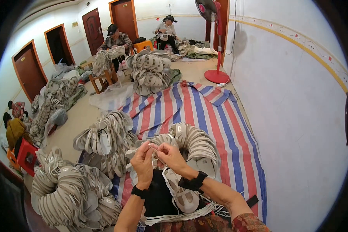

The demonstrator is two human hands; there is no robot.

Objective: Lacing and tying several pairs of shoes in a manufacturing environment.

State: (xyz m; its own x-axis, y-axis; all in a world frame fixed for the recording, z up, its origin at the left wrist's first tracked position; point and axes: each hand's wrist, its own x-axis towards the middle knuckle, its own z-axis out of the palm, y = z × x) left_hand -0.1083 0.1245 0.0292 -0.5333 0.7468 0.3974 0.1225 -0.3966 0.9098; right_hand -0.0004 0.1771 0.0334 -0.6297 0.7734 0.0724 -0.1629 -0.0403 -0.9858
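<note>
My left hand (142, 165) and my right hand (171, 157) meet in front of me, fingertips pinched together. Between them shows a small white bit that looks like the end of a shoelace; its detail is too small to make out. Below my right wrist, a beige and white shoe upper (186, 198) rests on the black cloth (160, 193) over my lap. Loose white shoelaces (181, 216) lie across my lap beneath it. Just beyond my hands, a curved stack of nested shoe uppers (197, 143) sits on the striped sheet.
More stacked uppers lie left (62, 193) and ahead-left (104, 135). A red, white and blue striped sheet (216, 131) covers the floor. A dark flat object (252, 201) lies right, near the white wall (297, 116). A red-based fan (216, 76) and several seated people are farther off.
</note>
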